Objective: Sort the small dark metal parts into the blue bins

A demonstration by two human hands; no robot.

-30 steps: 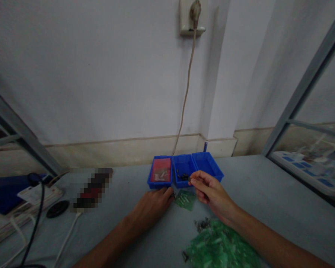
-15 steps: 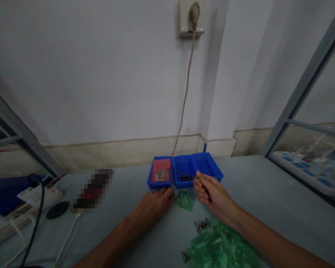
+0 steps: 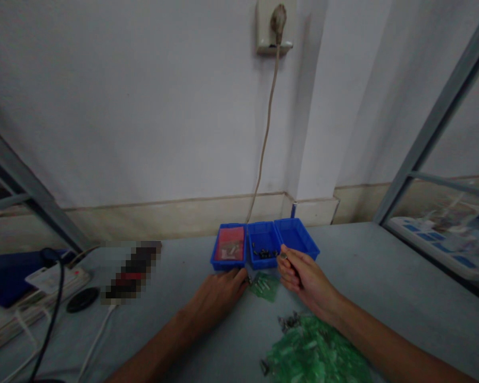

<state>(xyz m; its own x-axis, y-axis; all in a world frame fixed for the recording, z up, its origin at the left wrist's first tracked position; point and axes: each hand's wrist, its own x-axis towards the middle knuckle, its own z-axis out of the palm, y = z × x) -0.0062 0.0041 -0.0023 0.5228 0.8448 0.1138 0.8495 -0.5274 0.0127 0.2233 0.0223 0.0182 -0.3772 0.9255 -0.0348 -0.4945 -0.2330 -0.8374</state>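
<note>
My right hand (image 3: 301, 274) is raised at the front of the blue trays, its fingers curled. Between thumb and forefinger it pinches a small round metal part (image 3: 283, 256), too small to name. My left hand (image 3: 223, 290) rests on the table before the left tray, fingers pressed together, with small dark metal bits at the fingertips; what it grips is unclear. Just right of those fingertips lies a small green plastic bag (image 3: 268, 292) with slim metal pieces in or on it. The middle blue tray (image 3: 261, 234) contains several small dark metal parts (image 3: 265, 254).
A left blue tray (image 3: 214, 255) holds a red bag (image 3: 230, 236); a right blue tray (image 3: 297, 234) adjoins the middle one. Nearer me is a heap of green bags (image 3: 315, 354) with loose metal parts (image 3: 289, 322). Cables, a power strip (image 3: 8, 330) and a black disc (image 3: 83, 300) lie left.
</note>
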